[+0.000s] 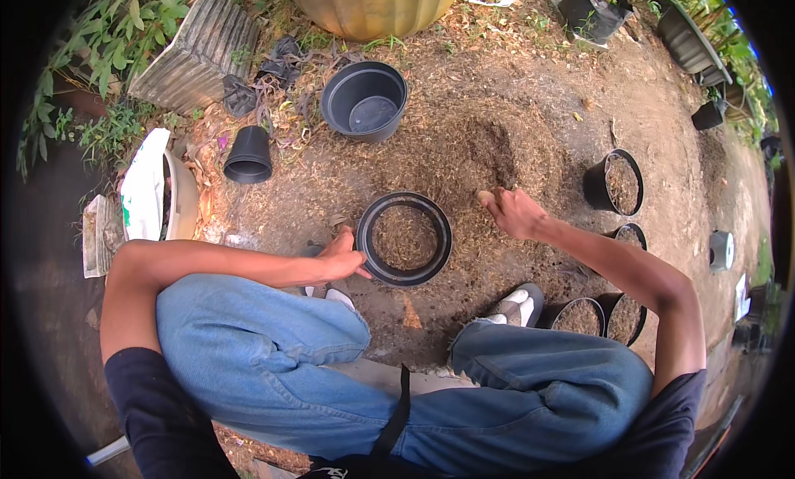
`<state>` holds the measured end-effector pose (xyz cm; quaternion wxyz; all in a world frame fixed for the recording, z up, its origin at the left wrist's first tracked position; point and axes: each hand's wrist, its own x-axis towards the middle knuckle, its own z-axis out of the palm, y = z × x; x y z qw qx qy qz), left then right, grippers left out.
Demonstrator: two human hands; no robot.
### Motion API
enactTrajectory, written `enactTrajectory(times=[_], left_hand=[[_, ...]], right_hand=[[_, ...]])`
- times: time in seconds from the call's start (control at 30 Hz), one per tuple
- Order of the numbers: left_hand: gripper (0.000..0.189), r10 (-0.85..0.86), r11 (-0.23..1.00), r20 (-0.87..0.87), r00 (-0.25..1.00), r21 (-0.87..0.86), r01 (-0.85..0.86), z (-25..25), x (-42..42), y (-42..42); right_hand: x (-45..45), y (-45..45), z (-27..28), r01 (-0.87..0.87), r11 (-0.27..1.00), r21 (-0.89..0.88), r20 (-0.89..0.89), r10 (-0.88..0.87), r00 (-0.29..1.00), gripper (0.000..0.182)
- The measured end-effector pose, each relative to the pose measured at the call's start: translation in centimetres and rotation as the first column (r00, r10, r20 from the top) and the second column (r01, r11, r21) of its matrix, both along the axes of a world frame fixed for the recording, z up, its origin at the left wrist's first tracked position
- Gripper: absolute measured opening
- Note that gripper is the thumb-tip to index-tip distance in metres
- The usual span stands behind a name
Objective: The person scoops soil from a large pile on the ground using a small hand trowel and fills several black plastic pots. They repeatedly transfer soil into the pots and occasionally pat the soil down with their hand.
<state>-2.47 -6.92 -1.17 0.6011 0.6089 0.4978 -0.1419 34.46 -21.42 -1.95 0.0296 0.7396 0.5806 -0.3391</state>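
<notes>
A round black plastic pot (446, 246) stands on the ground between my feet, with a dry brown soil mix (404, 237) inside. My left hand (341, 256) grips its left side near the rim. To the pot's upper right, my right hand (514, 212) is closed around a tool with a tan handle end (483, 197). The rest of that tool is mostly hidden by the fingers and the soil. Just beyond this hand lies a loose heap of soil and dry plant bits (497, 147), with a darker hollow in it.
Farther out stand a large black pot (366, 100) and an upturned small black pot (248, 156). Filled black pots (597, 184) line the right, several beside my right leg. A tub with a white sack (143, 187) is left. A big yellow planter (382, 10) stands ahead.
</notes>
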Motion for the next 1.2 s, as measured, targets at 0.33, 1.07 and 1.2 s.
enactTrajectory(times=[0.33,1.07,1.2], left_hand=[[0.035,-0.346,0.860,-0.043,0.937,0.386,0.335,1.5,1.8,3.4],[0.038,-0.223,0.872,0.018,0.975,-0.443,0.208,0.1,-0.1,1.8],[0.046,-0.350,0.837,-0.151,0.924,-0.493,0.237,2.0,1.0,1.5]], right_hand=[[-0.7,-5.6,4.2,0.032,0.995,0.097,0.064,-0.038,0.997,0.053],[-0.3,-5.6,6.8,0.095,0.992,0.079,0.060,-0.100,0.993,0.048],[-0.2,-5.6,7.6,0.122,0.992,0.034,0.049,-0.123,0.991,0.048]])
